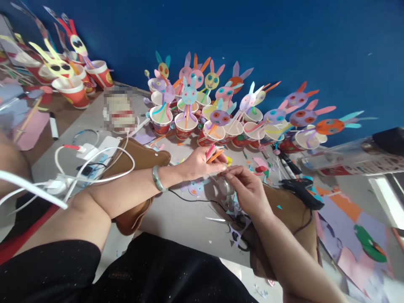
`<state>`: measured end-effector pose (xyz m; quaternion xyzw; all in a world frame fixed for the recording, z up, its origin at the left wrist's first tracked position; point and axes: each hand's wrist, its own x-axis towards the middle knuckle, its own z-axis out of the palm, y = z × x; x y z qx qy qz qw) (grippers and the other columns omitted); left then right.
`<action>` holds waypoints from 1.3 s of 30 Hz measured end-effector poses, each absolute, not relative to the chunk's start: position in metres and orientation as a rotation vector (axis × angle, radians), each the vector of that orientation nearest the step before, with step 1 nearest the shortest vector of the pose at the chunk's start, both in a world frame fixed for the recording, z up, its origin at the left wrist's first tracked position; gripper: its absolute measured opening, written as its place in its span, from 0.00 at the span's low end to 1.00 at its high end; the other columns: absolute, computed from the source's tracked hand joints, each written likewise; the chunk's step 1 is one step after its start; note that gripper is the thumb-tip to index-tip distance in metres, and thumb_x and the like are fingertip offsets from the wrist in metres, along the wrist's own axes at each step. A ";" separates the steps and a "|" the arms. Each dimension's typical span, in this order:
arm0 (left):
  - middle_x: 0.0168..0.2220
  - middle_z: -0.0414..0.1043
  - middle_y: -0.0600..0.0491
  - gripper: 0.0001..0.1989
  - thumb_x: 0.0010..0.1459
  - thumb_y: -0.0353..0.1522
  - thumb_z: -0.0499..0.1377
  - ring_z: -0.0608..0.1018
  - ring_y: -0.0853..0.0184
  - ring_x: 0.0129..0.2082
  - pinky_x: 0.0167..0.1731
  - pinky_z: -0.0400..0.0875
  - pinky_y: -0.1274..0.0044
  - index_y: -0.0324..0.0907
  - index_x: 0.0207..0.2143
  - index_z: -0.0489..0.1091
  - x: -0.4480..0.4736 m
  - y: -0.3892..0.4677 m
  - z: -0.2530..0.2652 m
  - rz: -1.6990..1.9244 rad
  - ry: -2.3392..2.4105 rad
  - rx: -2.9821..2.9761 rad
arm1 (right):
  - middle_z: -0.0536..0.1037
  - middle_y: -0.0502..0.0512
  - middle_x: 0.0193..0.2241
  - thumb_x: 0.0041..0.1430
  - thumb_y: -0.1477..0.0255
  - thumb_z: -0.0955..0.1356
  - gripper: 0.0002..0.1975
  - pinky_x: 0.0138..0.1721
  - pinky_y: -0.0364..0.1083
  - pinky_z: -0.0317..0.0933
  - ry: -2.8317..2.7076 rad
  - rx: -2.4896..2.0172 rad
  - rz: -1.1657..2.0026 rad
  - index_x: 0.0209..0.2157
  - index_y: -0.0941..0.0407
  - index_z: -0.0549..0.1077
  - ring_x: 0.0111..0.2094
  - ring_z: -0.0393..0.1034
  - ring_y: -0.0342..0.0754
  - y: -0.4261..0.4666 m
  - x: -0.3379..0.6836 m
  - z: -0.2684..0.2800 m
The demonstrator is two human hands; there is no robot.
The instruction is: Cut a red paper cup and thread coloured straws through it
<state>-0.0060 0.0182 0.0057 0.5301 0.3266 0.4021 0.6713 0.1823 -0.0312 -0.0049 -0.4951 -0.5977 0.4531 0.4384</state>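
My left hand (202, 162), with a bangle (157, 178) on the wrist, is closed around several slim pink, white and orange strips (215, 155). Close beside it, my right hand (248, 185) pinches with thumb and forefinger near the left fingertips; what lies in that pinch is too small to name. A clear round thing (224, 185), perhaps a roll of tape, shows under the right fingers. On the table below lies a purple paper face (196, 187). Scissors (241, 240) and purple paper scraps (238, 229) lie below the right hand.
Several paper cups (186, 126) with paper rabbit figures stand along the blue wall (202, 29). A glue gun (304, 191) rests at right, near a clear bottle (344, 160). White cables (126, 147) and a power strip (101, 158) are at left. Coloured paper (344, 210) lies far right.
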 end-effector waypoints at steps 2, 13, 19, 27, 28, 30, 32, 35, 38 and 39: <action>0.25 0.69 0.58 0.04 0.55 0.26 0.64 0.70 0.78 0.25 0.27 0.65 0.82 0.36 0.33 0.72 -0.006 0.015 0.009 0.895 0.735 1.197 | 0.81 0.53 0.34 0.61 0.58 0.73 0.13 0.41 0.49 0.67 -1.465 -1.263 1.085 0.31 0.52 0.76 0.37 0.74 0.48 -0.032 0.186 -0.005; 0.21 0.65 0.62 0.04 0.63 0.27 0.52 0.54 0.80 0.13 0.15 0.47 0.83 0.40 0.36 0.65 -0.004 0.009 0.018 0.722 0.767 0.942 | 0.80 0.52 0.32 0.62 0.59 0.73 0.12 0.47 0.51 0.69 -1.420 -1.275 1.233 0.31 0.52 0.74 0.41 0.77 0.51 -0.031 0.197 -0.004; 0.14 0.54 0.65 0.04 0.62 0.27 0.55 0.58 0.78 0.13 0.16 0.51 0.83 0.39 0.33 0.68 -0.006 0.007 0.021 0.744 0.810 1.107 | 0.82 0.53 0.32 0.62 0.57 0.72 0.13 0.49 0.54 0.70 -1.418 -1.262 1.354 0.31 0.51 0.73 0.44 0.79 0.54 -0.034 0.197 0.002; 0.17 0.68 0.61 0.05 0.62 0.25 0.51 0.55 0.80 0.11 0.14 0.47 0.82 0.40 0.36 0.65 -0.001 0.004 0.018 0.723 0.832 0.951 | 0.79 0.51 0.27 0.63 0.56 0.71 0.16 0.31 0.46 0.64 -1.496 -1.234 1.391 0.29 0.52 0.69 0.30 0.73 0.48 -0.036 0.194 0.008; 0.19 0.71 0.59 0.05 0.62 0.26 0.51 0.55 0.80 0.10 0.14 0.47 0.82 0.40 0.36 0.65 -0.001 0.004 0.018 0.722 0.836 0.942 | 0.79 0.51 0.27 0.64 0.56 0.71 0.17 0.30 0.46 0.63 -1.512 -1.240 1.389 0.29 0.52 0.69 0.28 0.71 0.47 -0.037 0.194 0.009; 0.21 0.74 0.57 0.04 0.62 0.26 0.51 0.55 0.80 0.11 0.14 0.47 0.83 0.40 0.37 0.65 0.000 0.004 0.016 0.730 0.834 0.936 | 0.78 0.51 0.27 0.65 0.56 0.70 0.17 0.28 0.46 0.61 -1.559 -1.255 1.353 0.30 0.52 0.69 0.26 0.69 0.46 -0.038 0.194 0.011; 0.22 0.75 0.56 0.03 0.63 0.27 0.51 0.56 0.81 0.11 0.14 0.47 0.83 0.40 0.37 0.65 0.000 0.004 0.014 0.747 0.817 0.938 | 0.79 0.51 0.28 0.66 0.56 0.69 0.17 0.28 0.45 0.60 -1.618 -1.274 1.297 0.30 0.52 0.68 0.26 0.68 0.45 -0.040 0.195 0.012; 0.24 0.76 0.55 0.02 0.63 0.29 0.53 0.56 0.81 0.11 0.14 0.47 0.83 0.40 0.37 0.65 0.001 0.003 0.011 0.776 0.802 0.944 | 0.79 0.52 0.29 0.68 0.57 0.67 0.15 0.29 0.46 0.62 -1.676 -1.298 1.273 0.31 0.52 0.68 0.27 0.69 0.46 -0.043 0.194 0.013; 0.22 0.74 0.56 0.03 0.63 0.31 0.54 0.55 0.81 0.11 0.14 0.45 0.83 0.40 0.36 0.64 0.001 0.001 0.009 0.776 0.794 0.924 | 0.80 0.52 0.30 0.68 0.59 0.66 0.14 0.31 0.47 0.63 -1.727 -1.324 1.246 0.31 0.52 0.68 0.29 0.71 0.47 -0.047 0.192 0.017; 0.22 0.75 0.55 0.03 0.64 0.31 0.54 0.54 0.81 0.11 0.14 0.45 0.83 0.41 0.36 0.64 0.001 0.001 0.009 0.764 0.782 0.914 | 0.80 0.52 0.30 0.68 0.59 0.66 0.14 0.32 0.47 0.63 -1.752 -1.330 1.217 0.31 0.52 0.68 0.30 0.71 0.48 -0.049 0.191 0.019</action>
